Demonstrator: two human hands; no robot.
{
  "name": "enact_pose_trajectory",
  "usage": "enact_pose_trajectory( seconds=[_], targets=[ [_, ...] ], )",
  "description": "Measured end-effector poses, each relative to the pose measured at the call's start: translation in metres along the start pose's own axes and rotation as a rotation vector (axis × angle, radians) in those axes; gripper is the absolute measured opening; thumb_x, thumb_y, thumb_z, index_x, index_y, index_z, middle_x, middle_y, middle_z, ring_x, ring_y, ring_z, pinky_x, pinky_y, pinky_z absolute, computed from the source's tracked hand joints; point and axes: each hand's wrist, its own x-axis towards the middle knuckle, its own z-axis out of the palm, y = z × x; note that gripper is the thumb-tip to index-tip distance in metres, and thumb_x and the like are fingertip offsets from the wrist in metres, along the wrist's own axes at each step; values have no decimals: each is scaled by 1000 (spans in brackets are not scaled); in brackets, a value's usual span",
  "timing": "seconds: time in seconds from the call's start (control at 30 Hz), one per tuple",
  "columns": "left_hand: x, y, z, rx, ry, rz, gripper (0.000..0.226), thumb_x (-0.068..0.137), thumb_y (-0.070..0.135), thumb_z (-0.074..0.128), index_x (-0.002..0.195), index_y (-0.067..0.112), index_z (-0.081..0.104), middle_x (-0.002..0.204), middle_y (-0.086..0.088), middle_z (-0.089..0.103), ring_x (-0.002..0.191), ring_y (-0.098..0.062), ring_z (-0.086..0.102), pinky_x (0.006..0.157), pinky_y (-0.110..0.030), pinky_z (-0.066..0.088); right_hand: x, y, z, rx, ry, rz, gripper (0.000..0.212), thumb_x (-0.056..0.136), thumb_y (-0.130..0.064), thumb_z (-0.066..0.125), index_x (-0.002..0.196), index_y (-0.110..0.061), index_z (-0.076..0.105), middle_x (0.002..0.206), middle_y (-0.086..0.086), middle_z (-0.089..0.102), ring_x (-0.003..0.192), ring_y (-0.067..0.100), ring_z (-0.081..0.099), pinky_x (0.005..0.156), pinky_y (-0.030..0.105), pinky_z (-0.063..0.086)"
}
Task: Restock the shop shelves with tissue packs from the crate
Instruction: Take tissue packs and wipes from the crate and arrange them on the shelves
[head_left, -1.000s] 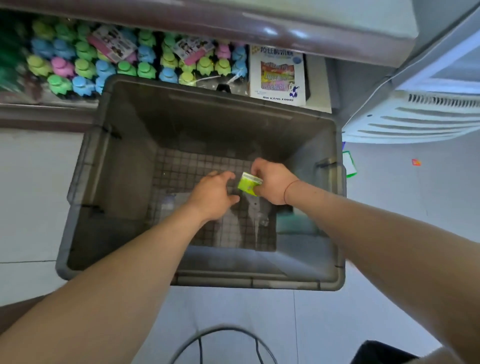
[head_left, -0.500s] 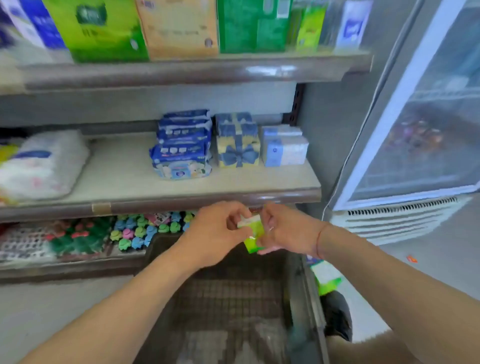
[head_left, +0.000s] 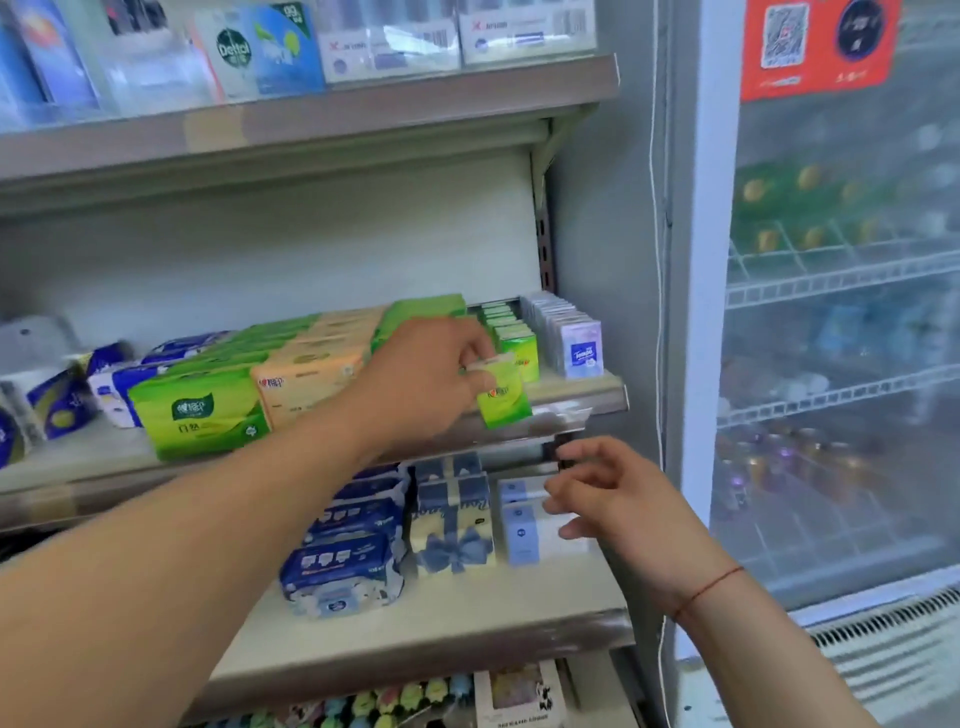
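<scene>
Change: green tissue pack (head_left: 504, 397) had gone from a two-handed hold, low down, up to the left hand (head_left: 415, 374) alone | Grip: left pinched the pack; right hand (head_left: 618, 499) empty, fingers loosely spread | Location: at the middle shelf (head_left: 571, 410) front edge, just before the matching green row (head_left: 511, 332) | Task: placement looked imminent.

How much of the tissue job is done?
Done: a row of small green packs stands on the shelf. In hand: the left hand holds one more green pack at the shelf's front edge, beside that row; the right hand hangs open, empty. Left: setting it in place. The crate is out of view, so what remains is unknown.
</scene>
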Motion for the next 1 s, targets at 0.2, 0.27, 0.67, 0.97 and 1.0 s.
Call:
enact_pose_trajectory(
  seconds=[0.2,0.27,0.67,0.97,1.0],
  targets=[
    [82,9,8,249,49,37,25,91,39,70,113,26,66,108,4,70,109,-26,58,97,-41,46,17,-5,-20,-28,-12,-6,16,91,-1,68,103,-12,72,94,13,74,84,22,75,67,30,63],
    [97,13,19,332,46,53,25,94,38,65,116,25,64,110,3,69,112,-27,53,97,-41,42,21,-4,-23,-29,-26,1,15,91,-2,68,102,-13,73,94,13,74,85,22,75,67,29,62],
    [117,-4,71,620,44,109,18,97,36,59,109,24,64,109,5,69,108,-25,48,83,-40,29,45,3,-31,33,-71,5,12,91,-8,72,100,-15,73,94,12,76,86,19,75,62,21,56],
    [121,-3,69,668,59,154,23,99,38,58,116,26,67,111,3,66,112,-25,47,86,-40,31,44,7,-31,71,-77,26,12,90,-7,73,100,-14,73,93,13,76,88,23,75,61,21,55],
    [120,-3,69,681,59,160,23,100,38,58,116,26,67,110,3,66,111,-25,47,85,-40,31,43,8,-31,71,-79,28,12,90,-8,73,100,-14,73,93,12,76,88,24,75,61,21,55]
  ],
)
